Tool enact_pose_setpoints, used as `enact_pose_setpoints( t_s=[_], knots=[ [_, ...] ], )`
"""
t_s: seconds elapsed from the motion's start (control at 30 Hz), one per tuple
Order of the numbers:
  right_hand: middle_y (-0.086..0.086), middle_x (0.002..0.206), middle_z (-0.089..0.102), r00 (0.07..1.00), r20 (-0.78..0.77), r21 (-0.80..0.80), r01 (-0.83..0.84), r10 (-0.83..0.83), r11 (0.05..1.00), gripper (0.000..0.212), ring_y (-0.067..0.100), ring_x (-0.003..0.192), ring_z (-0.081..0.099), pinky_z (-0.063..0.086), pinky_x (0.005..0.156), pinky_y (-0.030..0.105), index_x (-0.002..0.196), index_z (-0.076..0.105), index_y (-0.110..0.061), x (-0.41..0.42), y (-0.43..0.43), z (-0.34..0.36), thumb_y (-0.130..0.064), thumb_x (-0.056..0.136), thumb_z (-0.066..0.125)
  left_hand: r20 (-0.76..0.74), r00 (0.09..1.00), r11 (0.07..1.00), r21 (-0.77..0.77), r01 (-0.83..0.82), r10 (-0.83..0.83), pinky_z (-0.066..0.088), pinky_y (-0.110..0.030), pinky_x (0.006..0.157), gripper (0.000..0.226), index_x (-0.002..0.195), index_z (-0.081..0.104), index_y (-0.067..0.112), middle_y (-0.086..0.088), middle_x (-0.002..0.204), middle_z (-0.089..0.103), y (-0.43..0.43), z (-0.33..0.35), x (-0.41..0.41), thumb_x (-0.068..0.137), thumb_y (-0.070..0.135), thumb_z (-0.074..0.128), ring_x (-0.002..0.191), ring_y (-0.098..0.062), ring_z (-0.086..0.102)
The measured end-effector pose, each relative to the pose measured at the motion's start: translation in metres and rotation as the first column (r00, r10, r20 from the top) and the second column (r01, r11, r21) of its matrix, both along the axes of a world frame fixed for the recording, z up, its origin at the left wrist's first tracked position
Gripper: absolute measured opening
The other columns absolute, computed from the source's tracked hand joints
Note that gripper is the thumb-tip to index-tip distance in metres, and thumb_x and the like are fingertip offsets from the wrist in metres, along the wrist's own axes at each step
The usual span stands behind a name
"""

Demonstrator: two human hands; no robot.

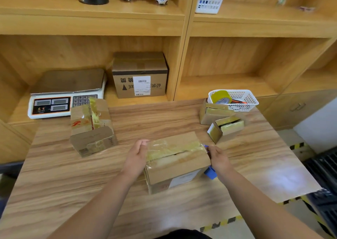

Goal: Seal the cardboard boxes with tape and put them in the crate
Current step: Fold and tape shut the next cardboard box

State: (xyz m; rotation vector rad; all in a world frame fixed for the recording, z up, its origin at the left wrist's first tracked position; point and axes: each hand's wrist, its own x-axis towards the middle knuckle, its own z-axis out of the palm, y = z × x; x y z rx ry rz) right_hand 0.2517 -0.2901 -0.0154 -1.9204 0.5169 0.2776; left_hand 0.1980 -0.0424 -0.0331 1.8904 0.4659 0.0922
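Head | basket (253,100) holds tape roll (221,96) | left fingers (143,142) press box (175,166) | right fingers (210,150) grip blue cutter (210,173)

Left hand (136,155), right hand (218,158), both forearms bare to frame edge; black garment (182,234) at torso, bottom centre.
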Motion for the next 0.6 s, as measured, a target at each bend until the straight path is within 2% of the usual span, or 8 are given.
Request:
enact_pose_setpoints(
  t_s=[0.1, 0.17, 0.27, 0.33, 0.47, 0.6],
  knots=[
    [0.005, 0.064, 0.054, 0.999, 0.019, -0.007, -0.035, 0.035, 0.999, 0.032, 0.016, 0.059, 0.048, 0.042, 0.061, 0.024, 0.071, 0.059, -0.006, -0.004, -0.014, -0.009, -0.017, 0.096, 0.042, -0.04, 0.999, 1.0, 0.001, 0.017, -0.017, 0.033, -0.017, 0.081, 0.03, 0.115, 0.062, 0.024, 0.009, 0.111, 0.059, 0.001, 0.006, -0.001, 0.102, 0.029, 0.035, 0.101, -0.007, 0.049],
    [0.003, 0.058, 0.053, 0.995, 0.029, -0.068, -0.091, 0.094, 0.993, 0.031, 0.01, 0.05, 0.048, 0.039, 0.051, 0.018, 0.062, 0.056, -0.008, -0.004, -0.023, -0.014, -0.01, 0.091, 0.047, -0.081, 0.997, 1.0, -0.014, -0.005, 0.004, 0.03, -0.019, 0.092, 0.036, 0.125, 0.059, 0.021, 0.006, 0.126, 0.055, 0.003, 0.01, -0.001, 0.102, 0.028, 0.033, 0.116, -0.01, 0.046],
    [0.0, 0.057, 0.056, 0.976, 0.022, -0.209, -0.207, 0.216, 0.956, 0.03, 0.014, 0.054, 0.049, 0.035, 0.055, 0.026, 0.058, 0.056, -0.011, -0.001, -0.037, -0.022, -0.01, 0.087, 0.05, -0.119, 0.99, 0.998, -0.003, -0.07, 0.069, 0.022, -0.027, 0.111, 0.043, 0.138, 0.047, 0.015, -0.001, 0.147, 0.041, -0.001, 0.011, -0.004, 0.102, 0.033, 0.033, 0.135, -0.017, 0.035],
    [0.0, 0.063, 0.059, 0.965, 0.02, -0.236, -0.25, 0.262, 0.939, 0.025, 0.019, 0.061, 0.051, 0.037, 0.059, 0.029, 0.066, 0.061, -0.009, 0.001, -0.044, -0.025, -0.012, 0.088, 0.05, -0.123, 0.987, 0.994, 0.046, -0.1, 0.105, 0.017, -0.03, 0.113, 0.052, 0.145, 0.036, 0.016, -0.001, 0.153, 0.031, -0.01, 0.013, -0.007, 0.099, 0.04, 0.039, 0.14, -0.017, 0.027],
    [0.002, 0.07, 0.064, 0.927, 0.012, -0.297, -0.356, 0.376, 0.886, 0.023, 0.022, 0.067, 0.057, 0.042, 0.063, 0.032, 0.071, 0.061, -0.012, 0.008, -0.061, -0.033, -0.016, 0.091, 0.05, -0.19, 0.977, 0.948, 0.316, -0.034, 0.098, 0.022, -0.038, 0.112, 0.075, 0.151, 0.019, 0.017, -0.001, 0.158, 0.017, -0.039, 0.018, -0.009, 0.091, 0.052, 0.047, 0.143, -0.02, 0.02],
    [0.004, 0.07, 0.062, 0.834, -0.038, -0.449, -0.506, 0.55, 0.736, 0.024, 0.024, 0.07, 0.056, 0.04, 0.061, 0.033, 0.074, 0.06, -0.013, 0.015, -0.077, -0.039, -0.02, 0.093, 0.047, -0.187, 0.974, 0.91, 0.413, -0.043, 0.131, 0.026, -0.037, 0.11, 0.071, 0.151, 0.013, 0.009, -0.007, 0.159, 0.008, -0.055, 0.016, -0.008, 0.096, 0.039, 0.047, 0.143, -0.026, 0.019]
  ],
)
